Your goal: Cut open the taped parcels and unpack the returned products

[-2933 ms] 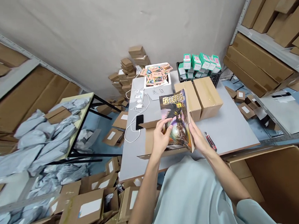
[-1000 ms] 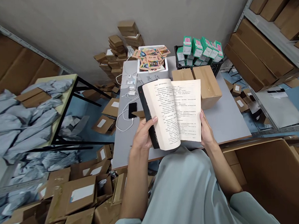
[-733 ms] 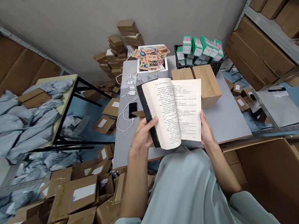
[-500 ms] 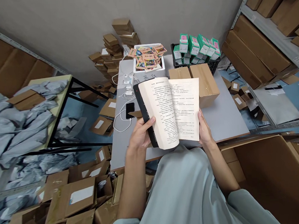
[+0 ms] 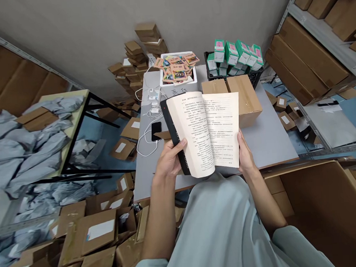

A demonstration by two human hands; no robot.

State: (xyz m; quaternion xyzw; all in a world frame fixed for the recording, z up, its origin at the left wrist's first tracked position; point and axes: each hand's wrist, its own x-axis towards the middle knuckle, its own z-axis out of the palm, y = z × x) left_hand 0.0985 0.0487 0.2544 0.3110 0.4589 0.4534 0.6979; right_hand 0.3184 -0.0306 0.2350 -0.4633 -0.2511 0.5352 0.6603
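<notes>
An open book (image 5: 225, 130) with printed pages and a black cover is held up over the near edge of the grey table (image 5: 270, 143). My left hand (image 5: 169, 158) grips its left side, thumb on the page edge and the other fingers behind the cover. Along the right edge, my right hand (image 5: 245, 152) is closed on the book, its fingers mostly hidden behind. Left of the book lie a black phone (image 5: 156, 131) on a white cable and a small cardboard piece (image 5: 162, 135), partly covered by the book.
Behind the book stand a white foam box (image 5: 179, 88) of colourful packets, cardboard boxes (image 5: 245, 96), and a black crate (image 5: 255, 79) of green-and-white boxes. Opened cartons (image 5: 99, 232) crowd the lower left. A large open carton (image 5: 319, 197) is at right; grey bags (image 5: 35, 147) cover a side table.
The whole scene has shifted slightly to the right as the view turned a little. Both hands keep the same hold on the open book, and its pages look unchanged.
</notes>
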